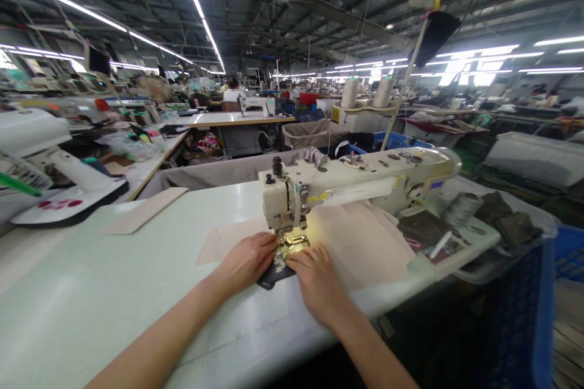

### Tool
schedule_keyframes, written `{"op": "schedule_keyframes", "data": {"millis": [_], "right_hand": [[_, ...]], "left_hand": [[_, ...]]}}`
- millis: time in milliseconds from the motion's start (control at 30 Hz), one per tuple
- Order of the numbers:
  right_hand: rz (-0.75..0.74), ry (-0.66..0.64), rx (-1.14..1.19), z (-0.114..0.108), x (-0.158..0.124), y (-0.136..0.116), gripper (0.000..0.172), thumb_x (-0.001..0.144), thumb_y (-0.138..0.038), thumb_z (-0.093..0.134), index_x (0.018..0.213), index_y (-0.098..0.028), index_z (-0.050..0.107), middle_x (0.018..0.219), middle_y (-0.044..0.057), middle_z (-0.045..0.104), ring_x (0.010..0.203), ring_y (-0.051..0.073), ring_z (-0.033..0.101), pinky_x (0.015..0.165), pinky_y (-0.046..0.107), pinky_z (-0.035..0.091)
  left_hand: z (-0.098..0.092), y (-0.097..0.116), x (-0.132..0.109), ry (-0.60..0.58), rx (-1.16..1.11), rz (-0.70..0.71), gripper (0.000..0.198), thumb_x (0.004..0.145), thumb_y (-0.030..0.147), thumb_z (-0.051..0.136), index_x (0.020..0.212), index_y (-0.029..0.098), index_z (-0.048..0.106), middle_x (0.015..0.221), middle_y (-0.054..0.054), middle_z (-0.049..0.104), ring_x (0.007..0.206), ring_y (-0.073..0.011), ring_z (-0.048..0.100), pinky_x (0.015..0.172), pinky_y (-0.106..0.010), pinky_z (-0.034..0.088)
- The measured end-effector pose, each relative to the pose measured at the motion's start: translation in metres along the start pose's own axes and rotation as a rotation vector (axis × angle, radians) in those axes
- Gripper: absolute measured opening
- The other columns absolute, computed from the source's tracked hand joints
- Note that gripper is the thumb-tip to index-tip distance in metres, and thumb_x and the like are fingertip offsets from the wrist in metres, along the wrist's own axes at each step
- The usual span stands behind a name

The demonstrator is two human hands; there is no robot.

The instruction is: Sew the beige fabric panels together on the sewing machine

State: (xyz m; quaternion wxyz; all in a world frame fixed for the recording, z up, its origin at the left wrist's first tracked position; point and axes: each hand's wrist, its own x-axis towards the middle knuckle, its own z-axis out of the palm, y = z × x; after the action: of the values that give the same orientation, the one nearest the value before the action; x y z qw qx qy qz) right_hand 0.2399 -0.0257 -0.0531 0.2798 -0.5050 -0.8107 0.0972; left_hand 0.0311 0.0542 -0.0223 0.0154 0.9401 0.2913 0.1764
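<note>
A cream sewing machine point(292, 194) stands on the pale green table, its lamp lighting the needle area. My left hand point(249, 258) is closed just left of the presser foot point(294, 240), its fingers together on a cream fabric piece point(216, 242) that extends to the left. On the other side, my right hand point(317, 279) is closed, with thumb and fingertips pinched close to the front of the foot. Its exact grip on the cloth is partly hidden. Larger cream fabric panels point(360, 246) lie under the machine arm, beside my right hand. The dark plate point(274, 275) shows between my hands.
Another cream piece point(146, 211) lies on the table's left part. A grey thread cone point(460, 209) and dark cloth scraps point(506, 219) sit at the machine's right end. Two thread cones point(383, 92) stand behind. Blue crates point(515, 316) are at lower right.
</note>
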Motion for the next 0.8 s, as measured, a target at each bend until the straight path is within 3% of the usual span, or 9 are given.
{"op": "schedule_keyframes", "data": {"millis": [233,800], "right_hand": [[0.01,0.023,-0.003,0.0055,-0.01,-0.0019,0.04,0.098,-0.003,0.045,0.124,-0.025,0.067,0.124,0.004,0.07,0.118,0.023,0.055,0.118,0.05,0.021],[0.0,0.059,0.004,0.0068,-0.007,-0.0016,0.033,0.098,-0.007,0.05,0.122,-0.023,0.066,0.121,0.003,0.07,0.115,0.021,0.056,0.118,0.048,0.021]], "left_hand": [[0.0055,-0.0003,-0.0095,0.024,0.034,-0.1,0.036,0.101,0.027,0.043,0.128,0.019,0.064,0.13,-0.011,0.068,0.119,-0.0247,0.064,0.105,-0.042,0.052],[0.0081,-0.0069,-0.0098,-0.029,0.171,-0.113,0.037,0.103,0.032,0.042,0.13,0.017,0.062,0.134,-0.013,0.065,0.122,-0.0279,0.061,0.101,-0.047,0.054]]}}
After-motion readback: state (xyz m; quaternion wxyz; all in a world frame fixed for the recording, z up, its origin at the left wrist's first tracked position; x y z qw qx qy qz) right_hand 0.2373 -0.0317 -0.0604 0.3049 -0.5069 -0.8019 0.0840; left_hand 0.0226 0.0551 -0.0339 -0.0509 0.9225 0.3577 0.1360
